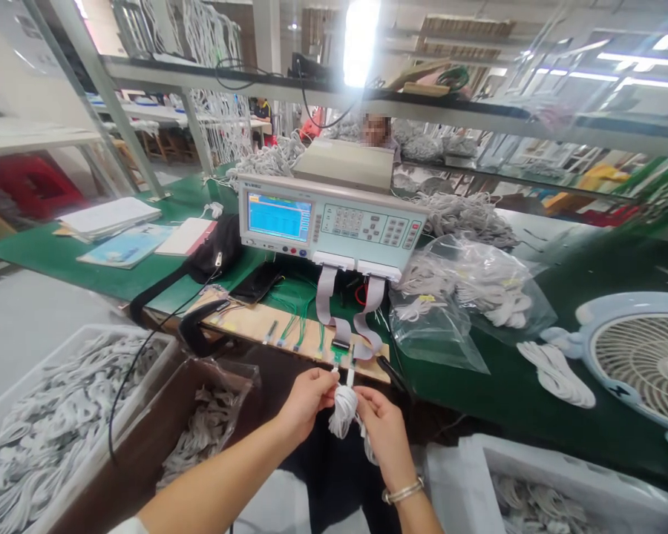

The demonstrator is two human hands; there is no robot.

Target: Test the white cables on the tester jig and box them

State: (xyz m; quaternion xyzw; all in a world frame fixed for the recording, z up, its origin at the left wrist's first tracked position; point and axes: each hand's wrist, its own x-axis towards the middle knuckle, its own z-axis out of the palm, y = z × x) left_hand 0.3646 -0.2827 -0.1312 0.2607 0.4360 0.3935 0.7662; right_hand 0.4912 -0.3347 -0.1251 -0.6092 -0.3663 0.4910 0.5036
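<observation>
A coiled white cable [344, 409] hangs between my two hands at the front edge of the bench. My left hand [310, 400] pinches one white connector end of it, up against a small green circuit board [339, 357] on a wooden strip. My right hand [381, 419] has its fingers closed on the other side of the coil, close to the second white connector [350, 373], which points at the board's right side. Grey ribbon cables [327, 293] run from the board up to a bench tester [334, 222] with a lit blue screen.
Bins of coiled white cables [61, 415] stand at the lower left, and a white foam box [562, 460] is at the lower right. Bagged cables [479, 285] and a fan [640, 356] sit on the green bench. A person [377, 133] is behind the tester.
</observation>
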